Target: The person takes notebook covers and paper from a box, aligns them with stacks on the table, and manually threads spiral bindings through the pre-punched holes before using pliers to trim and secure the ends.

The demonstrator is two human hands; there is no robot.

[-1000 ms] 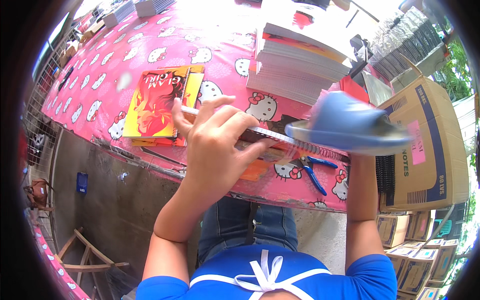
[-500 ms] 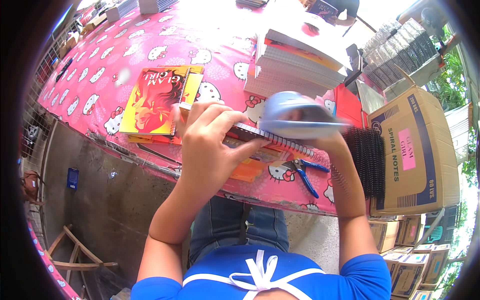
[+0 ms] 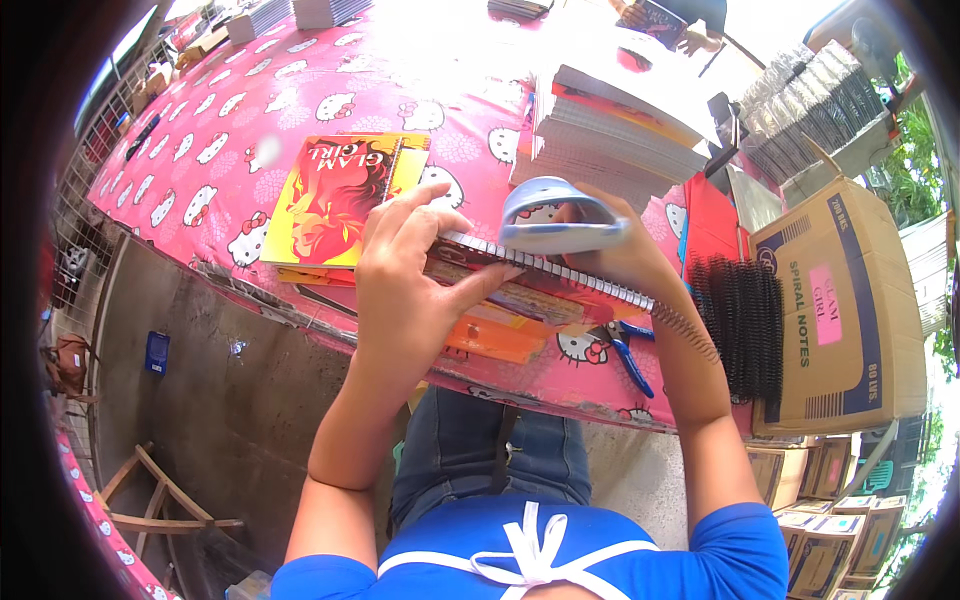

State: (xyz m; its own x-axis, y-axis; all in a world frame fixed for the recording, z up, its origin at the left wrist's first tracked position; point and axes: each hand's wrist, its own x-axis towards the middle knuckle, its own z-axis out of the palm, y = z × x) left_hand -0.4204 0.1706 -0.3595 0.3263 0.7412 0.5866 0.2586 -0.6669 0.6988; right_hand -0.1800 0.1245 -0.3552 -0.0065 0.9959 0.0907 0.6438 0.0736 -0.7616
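Observation:
My left hand (image 3: pixel 405 275) grips a notebook (image 3: pixel 530 290) on its edge, thumb on the near cover and fingers over the top of its spine. A dark wire coil (image 3: pixel 685 328) runs through the spine holes, and its loose end sticks out past the right end towards my right forearm. My right hand (image 3: pixel 605 230) is closed on a light-blue, loop-shaped tool (image 3: pixel 565 238) with a flat pale base, held against or just above the spine; most of its fingers are hidden. Below the notebook lie blue-handled cutters (image 3: pixel 630 362), and an orange cover (image 3: pixel 495 340) shows under it.
Finished red-and-yellow spiral notebooks (image 3: pixel 325 205) lie left. A tall stack of unbound pages (image 3: pixel 610 140) stands behind my right hand. Black coils (image 3: pixel 740 325) lean by a cardboard box (image 3: pixel 850 310) at right. Another person's hand (image 3: pixel 700 40) holds a dark book at the back.
The light-blue tool has moved left along the spine with my right hand and is less blurred. My left hand still holds the notebook, its fingers slightly more lifted. The view has shifted a little.

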